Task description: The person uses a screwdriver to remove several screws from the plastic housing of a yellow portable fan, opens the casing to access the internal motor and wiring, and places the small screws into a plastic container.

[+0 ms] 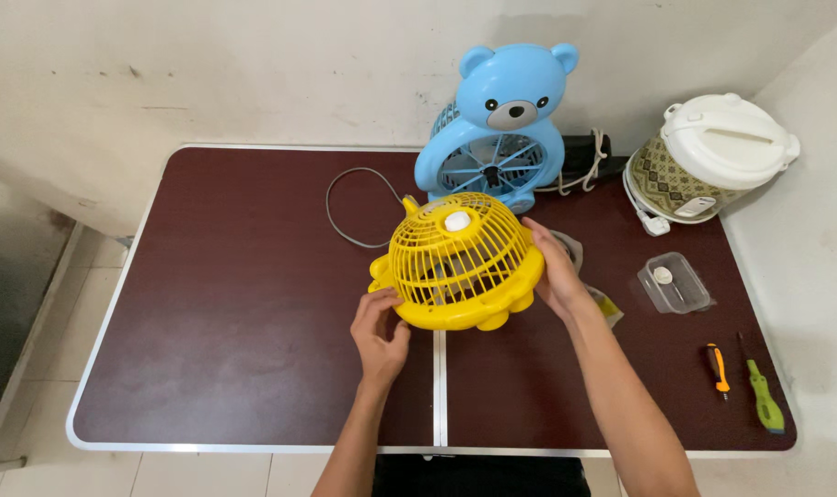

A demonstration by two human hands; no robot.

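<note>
While both hands (379,333) grip yellow fan (457,263) | blue bear fan (494,138) just behind | screwdrivers (718,368) right

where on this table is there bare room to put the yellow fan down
The widest bare patch is the table's left half, bordered by the grey cord and left hand. A smaller one lies at the front right, between the right forearm and the screwdrivers. The back right is crowded: blue bear fan, rice cooker, clear box.

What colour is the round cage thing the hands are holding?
Bright yellow: the round plastic fan grille with a white centre cap, seen clearly in the head view.
</note>
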